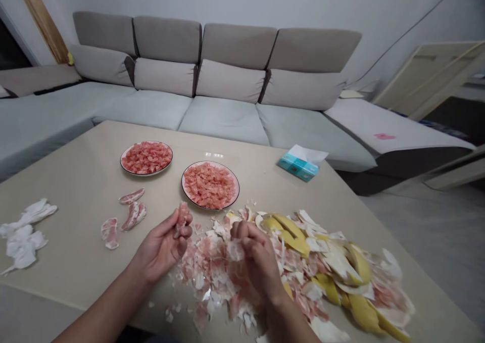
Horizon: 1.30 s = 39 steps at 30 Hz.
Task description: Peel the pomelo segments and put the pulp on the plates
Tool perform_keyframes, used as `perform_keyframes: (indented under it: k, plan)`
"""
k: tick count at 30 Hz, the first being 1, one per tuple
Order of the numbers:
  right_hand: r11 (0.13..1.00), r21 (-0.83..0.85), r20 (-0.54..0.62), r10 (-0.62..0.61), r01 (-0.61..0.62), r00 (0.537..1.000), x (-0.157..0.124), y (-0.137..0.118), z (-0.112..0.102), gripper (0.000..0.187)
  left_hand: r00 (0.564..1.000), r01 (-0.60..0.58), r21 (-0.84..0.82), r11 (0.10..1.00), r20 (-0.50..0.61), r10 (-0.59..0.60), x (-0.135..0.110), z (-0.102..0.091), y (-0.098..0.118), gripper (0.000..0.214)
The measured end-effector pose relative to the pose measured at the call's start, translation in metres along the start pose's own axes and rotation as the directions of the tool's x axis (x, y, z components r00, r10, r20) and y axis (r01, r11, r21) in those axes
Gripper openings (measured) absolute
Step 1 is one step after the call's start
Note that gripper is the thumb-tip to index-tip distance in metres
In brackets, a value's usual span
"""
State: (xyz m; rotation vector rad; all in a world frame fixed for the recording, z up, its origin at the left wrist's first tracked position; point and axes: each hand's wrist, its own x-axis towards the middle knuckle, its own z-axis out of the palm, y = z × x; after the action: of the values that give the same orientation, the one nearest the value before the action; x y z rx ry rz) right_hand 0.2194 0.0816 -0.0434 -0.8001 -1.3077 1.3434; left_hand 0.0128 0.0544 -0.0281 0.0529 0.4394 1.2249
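Between the thumb and fingers of my left hand [163,244] is a pink pomelo segment [182,216], held upright above the table. My right hand [255,252] is closed on a thin, whitish piece of membrane [235,250], over the heap of scraps. That heap of peeled membranes [212,267] spreads under and between both hands. Beyond them, a dark-rimmed plate [237,195] holds peeled pink pomelo flesh [209,184]. Left of my left hand lie several unpeeled segments [132,215], their pale skins still on.
Yellow pomelo rind [361,310] is piled at the right. Another plate [166,168] of pink flesh stands farther back. A blue tissue pack [299,165] sits near the table's far right edge, crumpled tissues [25,244] at the left. A grey sofa [227,115] stands behind the table.
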Motion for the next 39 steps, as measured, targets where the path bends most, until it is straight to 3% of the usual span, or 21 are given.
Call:
perform_keyframes:
  k: [4, 6, 9, 12, 15, 17, 21, 25, 32, 39]
  plan:
    - [0.937, -0.349, 0.224, 0.069, 0.014, 0.972, -0.003, -0.002, 0.011, 0.037, 0.994, -0.106, 0.296, 0.949, 0.026, 0.103, -0.004, 0.006, -0.01, 0.006]
    - [0.888, -0.457, 0.309, 0.099, 0.057, 0.946, -0.004, -0.005, 0.015, 0.031, 0.989, -0.142, 0.433, 0.89, 0.037, 0.14, -0.006, 0.008, -0.012, 0.008]
    - [0.867, -0.49, 0.398, 0.136, 0.086, 0.907, -0.003, -0.008, 0.017, 0.015, 0.985, -0.165, 0.576, 0.8, 0.05, 0.167, -0.009, 0.01, -0.014, 0.014]
    - [0.86, -0.502, 0.343, 0.104, 0.089, 0.933, -0.001, -0.011, 0.014, 0.014, 0.982, -0.172, 0.688, 0.705, 0.062, 0.179, -0.009, 0.012, -0.013, 0.017]
    - [0.866, -0.482, 0.224, -0.022, 0.131, 0.974, 0.002, -0.015, 0.011, 0.01, 0.983, -0.149, 0.795, 0.588, 0.053, 0.177, -0.009, 0.014, -0.012, 0.019]
    - [0.877, -0.456, 0.197, -0.069, 0.154, 0.978, 0.002, -0.017, 0.01, 0.021, 0.984, -0.137, 0.848, 0.511, 0.059, 0.166, -0.009, 0.015, -0.013, 0.019]
    - [0.886, -0.455, 0.19, 0.005, 0.083, 0.982, 0.0, -0.019, 0.013, 0.012, 0.982, -0.132, 0.904, 0.407, 0.064, 0.176, -0.009, 0.014, -0.014, 0.016]
    - [0.912, -0.408, 0.164, 0.124, -0.048, 0.979, -0.003, -0.018, 0.014, 0.012, 0.987, -0.112, 0.907, 0.405, 0.056, 0.148, -0.01, 0.012, -0.015, 0.015]
    - [0.947, -0.12, 0.207, 0.316, -0.297, 0.926, -0.003, -0.008, 0.01, 0.025, 0.993, -0.109, 0.884, 0.454, 0.077, 0.088, -0.01, 0.01, -0.013, 0.019]
    - [0.838, 0.214, 0.322, 0.425, -0.503, 0.846, 0.0, -0.001, 0.013, 0.027, 0.997, -0.076, 0.863, 0.499, 0.067, 0.037, -0.008, 0.011, -0.006, 0.017]
